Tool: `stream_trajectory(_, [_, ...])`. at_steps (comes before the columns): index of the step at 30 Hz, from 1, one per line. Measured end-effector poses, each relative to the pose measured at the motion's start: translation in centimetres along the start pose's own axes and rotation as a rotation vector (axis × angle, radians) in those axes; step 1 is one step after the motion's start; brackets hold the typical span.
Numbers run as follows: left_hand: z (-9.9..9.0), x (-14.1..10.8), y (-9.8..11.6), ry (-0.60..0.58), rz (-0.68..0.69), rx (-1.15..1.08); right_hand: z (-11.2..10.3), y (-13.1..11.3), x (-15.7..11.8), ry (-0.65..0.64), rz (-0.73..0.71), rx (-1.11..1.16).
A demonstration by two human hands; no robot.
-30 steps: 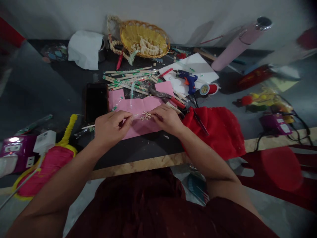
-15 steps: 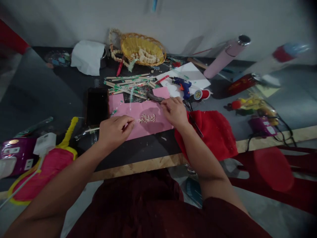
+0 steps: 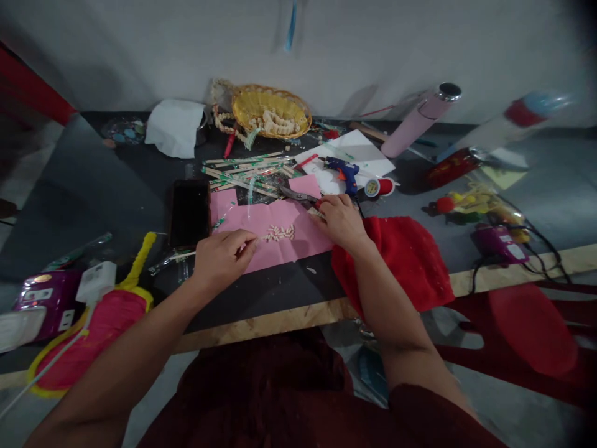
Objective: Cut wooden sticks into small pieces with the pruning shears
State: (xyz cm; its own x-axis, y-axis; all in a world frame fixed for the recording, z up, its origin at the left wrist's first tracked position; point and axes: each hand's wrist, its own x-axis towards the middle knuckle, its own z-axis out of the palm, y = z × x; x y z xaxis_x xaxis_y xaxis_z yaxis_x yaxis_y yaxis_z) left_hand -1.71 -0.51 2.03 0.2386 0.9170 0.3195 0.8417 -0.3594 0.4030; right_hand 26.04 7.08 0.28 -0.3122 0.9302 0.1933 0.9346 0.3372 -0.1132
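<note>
My left hand (image 3: 224,256) is closed in a pinch at the left side of the pink paper (image 3: 261,214). A thin pale stick (image 3: 263,238) shows its tip just past the fingertips, by a small pile of short pale stick pieces (image 3: 280,233). My right hand (image 3: 342,221) is closed over the red handles of a pair of pliers (image 3: 296,194) at the paper's right edge. The dark jaws point left, away from the pile. My fingers hide most of the handles.
Wrapped chopsticks (image 3: 247,171), a yellow basket (image 3: 271,112) and a blue glue gun (image 3: 344,171) lie behind the paper. A phone (image 3: 189,213) is at left, red cloth (image 3: 405,261) and a thread spool (image 3: 380,186) at right. A pink flask (image 3: 422,119) stands further back.
My right hand has closed on the pliers, whose red handle now shows beside the fingers. The left hand keeps its pinch by the pile. The whole view has shifted slightly.
</note>
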Motion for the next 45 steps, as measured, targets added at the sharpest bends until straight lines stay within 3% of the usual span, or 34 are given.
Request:
stream_trajectory(3, [0.1,-0.1,0.0,0.001,-0.004,-0.006,-0.6,0.4,0.3,0.084,0.045,0.094])
stream_trajectory(5, [0.1,-0.1,0.1,-0.003,-0.009,-0.009,-1.1,0.8,0.6,0.229,0.105,0.235])
stream_trajectory(7, [0.1,-0.1,0.1,-0.006,-0.013,-0.008,-1.6,1.1,0.8,0.385,0.193,0.474])
stream_trajectory(9, [0.0,0.0,0.2,-0.008,-0.013,-0.011,-1.9,1.0,0.9,0.441,0.263,0.797])
stream_trajectory(13, [0.0,0.1,0.2,0.004,-0.028,-0.044,-2.6,-0.5,0.5,0.177,0.207,1.372])
stream_trajectory(17, [-0.7,0.2,0.3,0.031,-0.065,-0.153,-3.2,-2.4,-0.5,-0.032,0.104,1.532])
stream_trajectory(20, [-1.9,0.3,0.5,0.071,-0.167,-0.373,-3.4,-3.2,-0.9,-0.052,0.003,1.425])
stream_trajectory(24, [-3.2,0.7,0.6,0.091,-0.32,-0.62,-2.9,-4.1,-1.1,0.078,-0.188,0.945])
stream_trajectory(27, [-3.3,0.9,0.2,0.145,-0.352,-0.712,-1.8,-4.8,-1.1,0.124,-0.296,0.676])
stream_trajectory(31, [-2.9,0.9,0.0,0.171,-0.364,-0.731,-0.3,-5.5,-1.2,0.063,-0.376,0.454])
stream_trajectory(37, [-2.8,0.6,0.3,0.152,-0.344,-0.634,0.2,-5.9,-1.6,0.04,-0.398,0.363])
stream_trajectory(45, [-2.4,0.5,0.4,0.212,-0.329,-0.6,0.0,-6.5,-2.2,0.025,-0.374,0.341])
